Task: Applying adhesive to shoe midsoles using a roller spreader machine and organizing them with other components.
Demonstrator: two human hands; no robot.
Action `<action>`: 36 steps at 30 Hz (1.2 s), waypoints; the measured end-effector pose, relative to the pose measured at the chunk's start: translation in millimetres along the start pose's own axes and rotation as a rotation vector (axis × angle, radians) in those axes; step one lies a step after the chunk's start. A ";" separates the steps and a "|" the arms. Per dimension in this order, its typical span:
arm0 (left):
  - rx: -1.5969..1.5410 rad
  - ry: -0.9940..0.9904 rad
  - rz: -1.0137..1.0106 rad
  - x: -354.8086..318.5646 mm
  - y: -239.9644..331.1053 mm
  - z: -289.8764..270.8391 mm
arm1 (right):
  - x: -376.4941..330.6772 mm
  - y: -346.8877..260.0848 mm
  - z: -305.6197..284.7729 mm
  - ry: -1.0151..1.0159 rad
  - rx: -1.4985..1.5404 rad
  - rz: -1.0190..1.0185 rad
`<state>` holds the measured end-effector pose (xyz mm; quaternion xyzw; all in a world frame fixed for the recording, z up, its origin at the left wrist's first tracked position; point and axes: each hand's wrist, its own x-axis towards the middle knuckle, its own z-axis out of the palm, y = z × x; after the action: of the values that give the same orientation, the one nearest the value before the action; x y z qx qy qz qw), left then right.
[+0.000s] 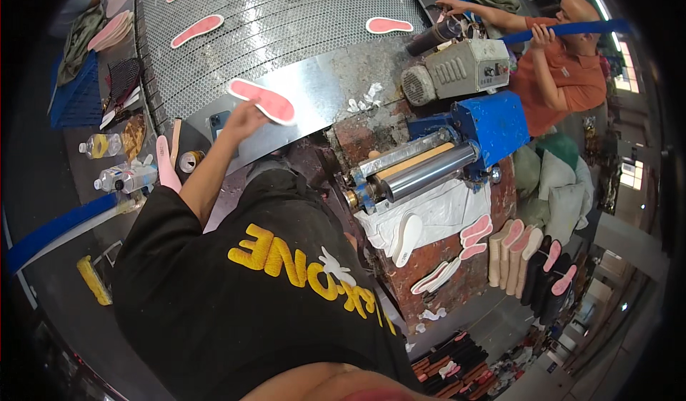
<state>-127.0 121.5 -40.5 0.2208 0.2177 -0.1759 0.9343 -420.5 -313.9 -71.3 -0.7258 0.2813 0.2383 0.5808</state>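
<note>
My left hand (246,119) reaches out over a smooth metal plate (314,79) at the near end of a mesh conveyor. Its fingers are closed on the edge of a pink insole (264,102) with a white rim, held flat at or just above the plate. A dark phone (219,122) lies beside my wrist. More pink insoles lie spaced apart on the mesh belt (243,22), one of them an insole (197,31) at the left. My right hand is out of the picture.
A blue machine with a steel roller (432,172) stands right of me. Near it are a white insole (407,239) and stacked pink insoles (475,235). A grey motor (468,69) is beyond, beside a co-worker in orange (554,79). Bottles (127,178) and a can (191,161) stand left.
</note>
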 end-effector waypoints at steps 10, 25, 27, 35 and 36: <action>0.032 0.438 0.101 -31.5 82.7 -79.2 | 15.2 7.3 8.1 0.080 0.078 0.043; 1.467 -0.258 -0.570 40.9 -84.1 56.4 | -8.0 16.5 18.6 0.351 0.293 0.086; 1.535 -0.275 -0.569 43.5 -98.3 54.4 | -11.5 8.1 3.3 0.341 0.329 0.070; 1.695 -0.081 -0.550 16.5 -143.6 12.5 | -5.2 -27.5 -117.3 0.356 0.060 -0.240; 1.601 -0.017 -0.574 4.9 -155.2 8.3 | -5.7 -33.8 -139.8 0.329 0.088 -0.264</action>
<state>-186.0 -14.2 -88.4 0.7500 0.0680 -0.5088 0.4172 -398.8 -444.1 -13.8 -0.7594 0.2850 0.0259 0.5843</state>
